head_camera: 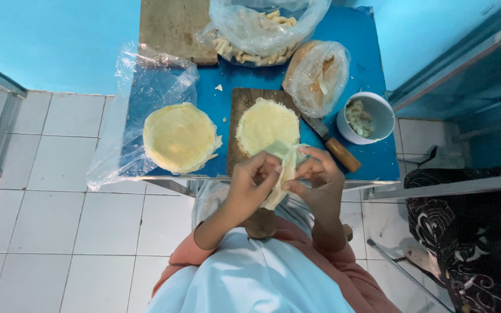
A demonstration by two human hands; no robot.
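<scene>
Both hands pinching a wrapper (285,168) mid-fold, over the board's (244,110) near edge
Left hand (250,185) and right hand (320,179) grip it; next likely needs an even roll, filling bowl (372,124) near right

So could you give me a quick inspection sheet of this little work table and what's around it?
Surface: small blue table, a few crumbs on it.
Job's things: pale thin wrapper sheet pinched between both hands; round wrapper lying on a wooden cutting board; stack of round wrappers on clear plastic.
Clutter: knife with wooden handle, white bowl of chopped filling, two clear plastic bags of food, second wooden board.
Grippers: left hand and right hand both closed on the sheet.
Cables: nothing seen.
Surroundings: white tiled floor, turquoise wall, metal frame, dark patterned cloth.
</scene>
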